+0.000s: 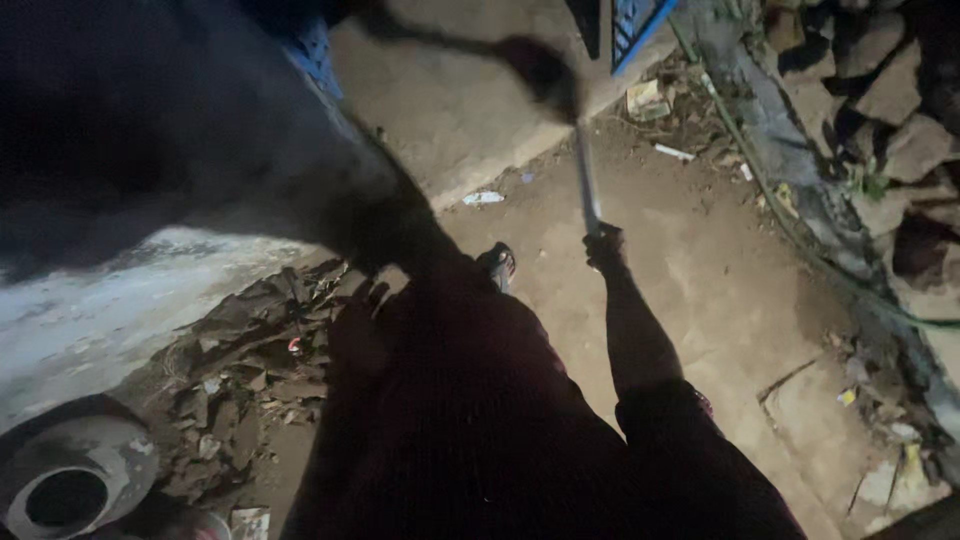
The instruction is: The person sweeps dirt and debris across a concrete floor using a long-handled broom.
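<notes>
At the hands: right hand (604, 246) is closed round the lower end of a long pale handle (586, 178); the arm runs down and back toward the person's dark sleeve.
Left hand: left hand (362, 318) hangs in deep shadow with the fingers spread; whether it holds anything I cannot tell.
Handle: it rises from the right hand, up and slightly left, to a dark blurred head (540, 65) that sits over the concrete slab (450, 110); the blur hides what kind of head it is.
Between the hands: a foot in a sandal (498, 262) stands on the bare earth ground (700, 270), just left of the right hand.
Beside the left hand: a heap of dry leaves and rubble (250, 360) lies to its left and below it.
Further left of that heap: a round grey vessel with a dark mouth (70, 480) sits at the lower corner.
Beyond the handle's head: a blue metal frame (635, 30) stands at the top edge.
Right of the right hand: scattered litter, a thin green hose (800, 235) and a rough stone wall (890, 90), well apart from the hand.
</notes>
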